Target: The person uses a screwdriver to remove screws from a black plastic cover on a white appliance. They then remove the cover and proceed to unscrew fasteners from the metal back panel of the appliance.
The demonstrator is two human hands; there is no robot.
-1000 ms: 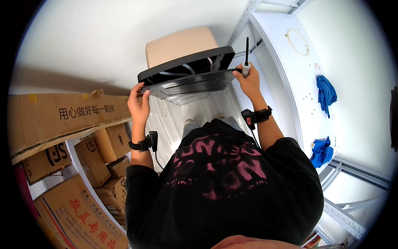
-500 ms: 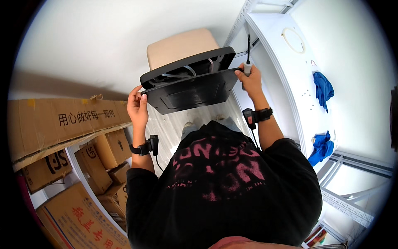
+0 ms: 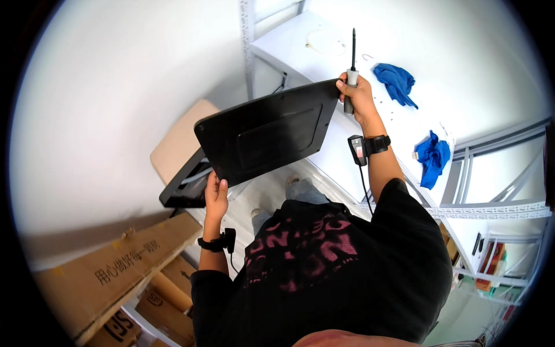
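Note:
Both hands hold a flat black panel (image 3: 269, 136) with a raised rectangle on its face, lifted and tilted in front of me. My left hand (image 3: 216, 196) grips its lower left corner, thumb on the face. At the upper right corner, my right hand (image 3: 359, 99) pinches the panel edge and also holds a screwdriver (image 3: 350, 87) with a grey handle, its shaft pointing up. Partly hidden behind the panel is a beige housing (image 3: 182, 136) with an open black frame (image 3: 179, 188), where pale tubing (image 3: 198, 176) shows. Its lower support is hidden.
A white table (image 3: 289, 43) to the right holds two blue cloths (image 3: 396, 82) (image 3: 433, 159), a pale ring (image 3: 324, 43) and small bits. Cardboard boxes (image 3: 127, 260) stand on a shelf at lower left. Metal racking (image 3: 491, 211) is on the right.
The black panel has come away from the black frame and shifted right and up toward the table. My view has turned right, so the beige housing now appears farther left.

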